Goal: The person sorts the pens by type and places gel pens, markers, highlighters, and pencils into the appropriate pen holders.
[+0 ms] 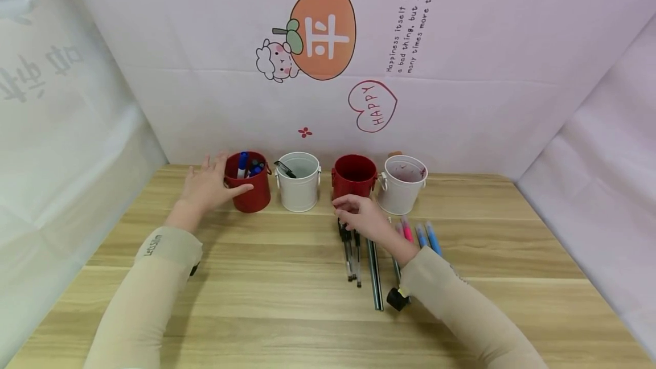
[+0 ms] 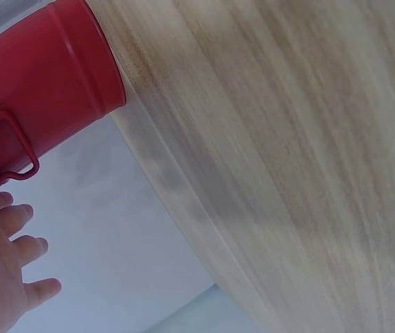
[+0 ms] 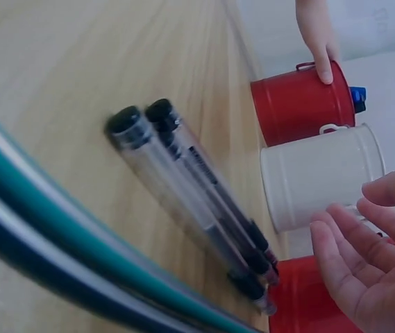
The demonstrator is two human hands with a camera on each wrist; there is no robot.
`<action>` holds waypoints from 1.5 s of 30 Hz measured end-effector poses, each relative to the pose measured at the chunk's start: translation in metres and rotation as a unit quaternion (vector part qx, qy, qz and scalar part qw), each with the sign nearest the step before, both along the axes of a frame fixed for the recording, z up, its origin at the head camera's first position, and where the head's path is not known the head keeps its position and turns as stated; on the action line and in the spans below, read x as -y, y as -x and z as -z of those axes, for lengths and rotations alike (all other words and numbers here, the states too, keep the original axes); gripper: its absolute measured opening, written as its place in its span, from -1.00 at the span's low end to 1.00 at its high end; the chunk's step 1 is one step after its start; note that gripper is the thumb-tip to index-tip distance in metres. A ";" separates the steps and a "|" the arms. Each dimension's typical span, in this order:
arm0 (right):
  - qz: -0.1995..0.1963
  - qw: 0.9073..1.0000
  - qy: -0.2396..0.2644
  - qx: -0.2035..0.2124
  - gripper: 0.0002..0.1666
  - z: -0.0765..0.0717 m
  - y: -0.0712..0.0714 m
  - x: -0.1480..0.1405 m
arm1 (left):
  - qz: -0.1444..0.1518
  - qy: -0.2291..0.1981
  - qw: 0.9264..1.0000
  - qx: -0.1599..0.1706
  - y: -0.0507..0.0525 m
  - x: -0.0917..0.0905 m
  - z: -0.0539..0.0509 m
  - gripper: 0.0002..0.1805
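Observation:
My left hand (image 1: 205, 187), its fingers spread, rests against the side of the leftmost red bucket (image 1: 252, 193), in which blue-capped markers (image 1: 243, 164) stand. Beside it is a white bucket (image 1: 299, 192) with a black pen (image 1: 285, 169) leaning on its rim. In front of the second red bucket (image 1: 353, 181) my right hand (image 1: 365, 218) hovers with loosely bent fingers. The right wrist view shows nothing between the fingers of that hand (image 3: 377, 257). Under it on the table lie several clear-barrelled gel pens with black caps (image 1: 353, 261).
Dark green pencils (image 1: 375, 278) lie right of the gel pens. Pink (image 1: 407, 229) and blue markers (image 1: 433, 238) lie beyond my right wrist. A second white bucket (image 1: 402, 187) stands at the right end of the row, near the back cloth (image 1: 230, 113). All sit on a wooden table (image 1: 266, 300).

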State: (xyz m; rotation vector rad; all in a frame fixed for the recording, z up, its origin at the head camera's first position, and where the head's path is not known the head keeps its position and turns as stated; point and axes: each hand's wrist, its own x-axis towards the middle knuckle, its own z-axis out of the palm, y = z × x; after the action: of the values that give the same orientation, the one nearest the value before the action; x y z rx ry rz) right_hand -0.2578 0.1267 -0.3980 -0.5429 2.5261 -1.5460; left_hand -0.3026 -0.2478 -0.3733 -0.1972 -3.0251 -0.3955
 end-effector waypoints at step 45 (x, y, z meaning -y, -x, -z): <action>-0.024 0.988 -0.055 0.140 -0.47 0.008 0.009 0.015 | 0.000 0.000 1.000 -0.004 0.001 0.001 0.001 0.30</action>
State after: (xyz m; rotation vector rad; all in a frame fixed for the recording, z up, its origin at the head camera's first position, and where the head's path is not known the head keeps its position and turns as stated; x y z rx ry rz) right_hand -0.2669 0.1113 -0.4058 -0.3421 2.3486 -1.3496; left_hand -0.3034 -0.2487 -0.3746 -0.1995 -3.0174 -0.3935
